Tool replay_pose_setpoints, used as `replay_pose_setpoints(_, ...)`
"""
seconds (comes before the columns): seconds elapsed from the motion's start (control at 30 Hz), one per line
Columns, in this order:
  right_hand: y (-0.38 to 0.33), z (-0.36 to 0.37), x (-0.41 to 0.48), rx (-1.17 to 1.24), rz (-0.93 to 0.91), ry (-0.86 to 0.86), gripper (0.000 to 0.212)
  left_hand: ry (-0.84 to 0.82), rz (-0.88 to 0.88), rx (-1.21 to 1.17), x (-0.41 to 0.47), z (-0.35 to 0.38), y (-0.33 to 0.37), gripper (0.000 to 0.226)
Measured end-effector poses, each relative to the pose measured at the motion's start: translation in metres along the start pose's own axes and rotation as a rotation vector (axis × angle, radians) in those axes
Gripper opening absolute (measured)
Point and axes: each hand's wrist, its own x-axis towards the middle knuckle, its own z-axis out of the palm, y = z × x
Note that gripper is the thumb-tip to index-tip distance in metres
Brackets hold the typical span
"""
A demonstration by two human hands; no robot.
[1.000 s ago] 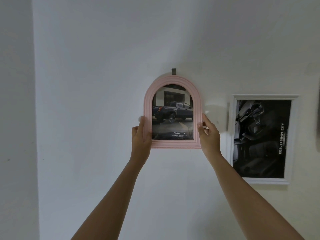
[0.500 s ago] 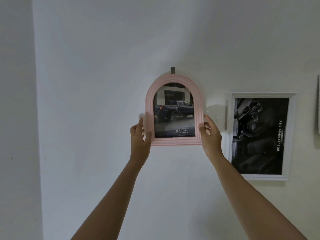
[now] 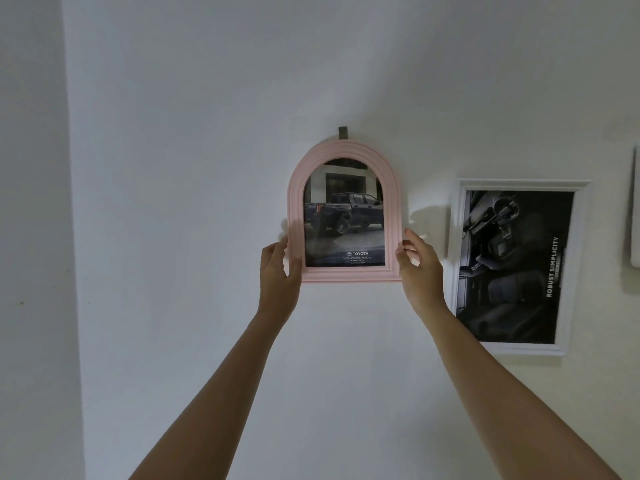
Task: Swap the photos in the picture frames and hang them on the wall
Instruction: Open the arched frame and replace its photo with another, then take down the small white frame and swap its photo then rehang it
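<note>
Raised a touch toward the hook and squared up versus a second ago; fingers on the left, splayed off the edge half a second ago, now back against it. Plain white wall (image 3: 173, 202) far left of the fingers. Left hand (image 3: 278, 278) reaching up, pinching the lower left corner of the pink frame (image 3: 296, 202): thumb laid over the front, fingers (image 3: 277, 249) close together and nearly straight along the outer side edge. Between the two thumbs, the frame's bottom rail and the lower strip of the truck photo (image 3: 344, 216) with its white Toyota lettering; arched top well above all fingertips, flat to the wall. Straight above that, small dark hook (image 3: 343, 132), lower end just meeting the arch's crown; cannot tell if actually caught. Right hand (image 3: 420, 275) at the lower right edge, thumb tip touching the rim, fingers (image 3: 415, 242) straight, together, pointing up just beside the edge; cannot tell if any tucked behind. Right of those fingers, near but apart, white frame (image 3: 523, 185) hanging on the wall with a dark photo (image 3: 512, 268) of a car interior, "ROBUST SIMPLICITY" printed sideways. Farther right, pale object (image 3: 635, 209) cut by the picture edge, unidentifiable.
</note>
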Motion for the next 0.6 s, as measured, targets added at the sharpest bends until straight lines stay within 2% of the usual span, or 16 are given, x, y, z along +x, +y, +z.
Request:
replay_pose_setpoints(0.13, -0.007, -0.024, 0.009, -0.017, -0.037, -0.032, 0.042, 0.057, 0.048, 0.042, 0.003, 0.012, 0.023, 0.036)
replay_pose_setpoints(0.3, -0.016, -0.098, 0.043, -0.180, -0.163, -0.010, 0.042, 0.042, 0.256, 0.062, 0.015, 0.057, 0.088, 0.039)
replay_pose_setpoints(0.47, 0.004, -0.219, 0.083, -0.465, -0.287, 0.003, 0.043, -0.002, 0.433, 0.059, 0.000, 0.153, 0.169, 0.043)
replay_pose_setpoints(0.6, 0.053, -0.320, 0.117, -0.596, -0.254, 0.045, 0.045, -0.116, 0.550, 0.085, -0.032, 0.249, 0.221, 0.048)
